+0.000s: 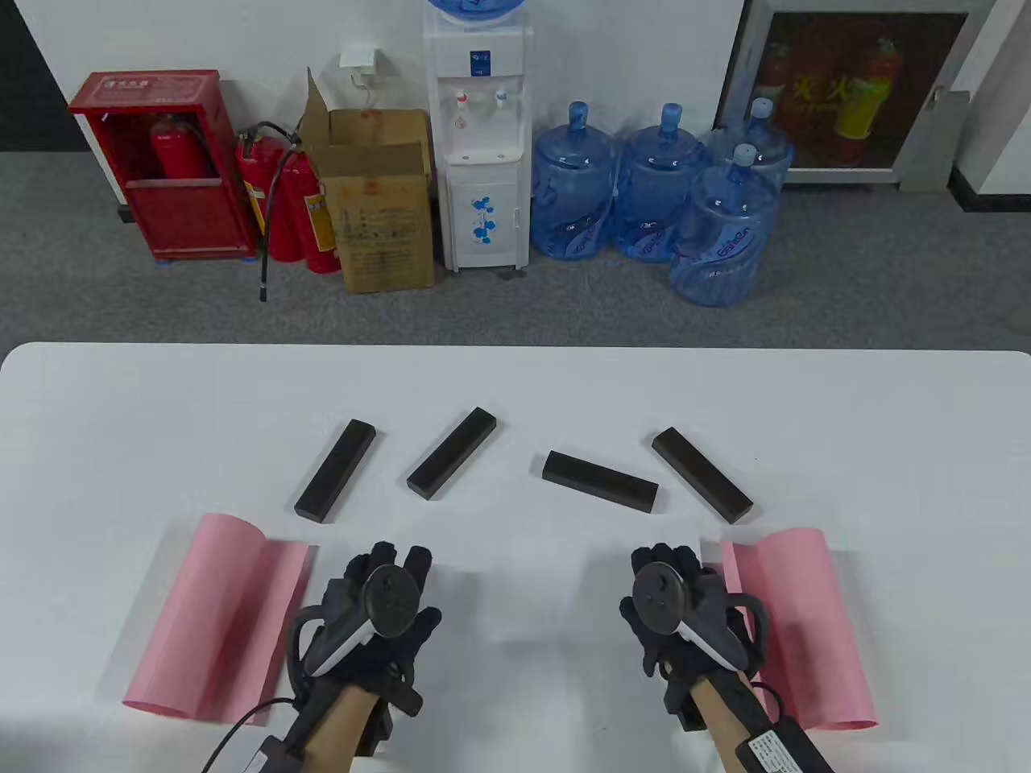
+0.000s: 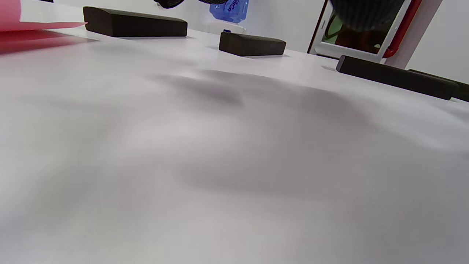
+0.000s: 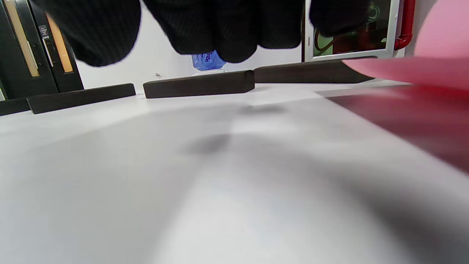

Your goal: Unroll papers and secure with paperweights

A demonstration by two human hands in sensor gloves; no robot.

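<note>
Two pink papers lie partly rolled on the white table: one at the left, one at the right. Four dark bar paperweights lie in a row behind my hands: far left, middle left, middle right, far right. My left hand hovers palm down right of the left paper and holds nothing. My right hand is palm down just left of the right paper's edge and holds nothing. Its fingers hang above the table in the right wrist view, with the pink paper beside them.
On the floor beyond the table's far edge stand a water dispenser, several blue water jugs, a cardboard box and red fire extinguishers. The left wrist view shows paperweights on bare table.
</note>
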